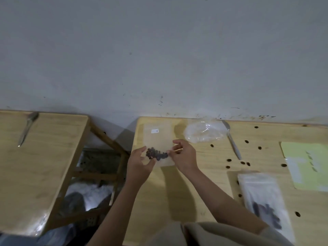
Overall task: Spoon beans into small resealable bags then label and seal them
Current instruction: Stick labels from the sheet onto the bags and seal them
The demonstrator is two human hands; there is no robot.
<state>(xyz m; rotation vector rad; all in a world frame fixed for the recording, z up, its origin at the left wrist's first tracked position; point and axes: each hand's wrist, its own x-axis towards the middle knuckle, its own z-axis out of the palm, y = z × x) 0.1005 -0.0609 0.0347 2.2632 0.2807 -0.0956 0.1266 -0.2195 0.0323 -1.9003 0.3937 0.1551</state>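
At the left end of the right-hand wooden tabletop (177,192), both hands work one small clear resealable bag (158,139). Left hand (140,163): fingers curled, thumb and fingertips pinching the bag's near left edge. Right hand (184,155): fingers curled, pinching the bag's right edge beside the beans (157,154). Bag lies flat, thin translucent film, rectangular, a small white label (155,131) near its far end; the beans are dark, oval, clustered at the near end between the hands. Loose beans scattered over pale, smooth wood to the right. A crumpled clear plastic bag (203,132) sits near the wall, a metal spoon (231,140) just beside it. A second filled bag (264,203), blurred, lies near right. Pale green sheet (308,166) at far right. Another spoon (27,127) lies on the left tabletop (35,166).
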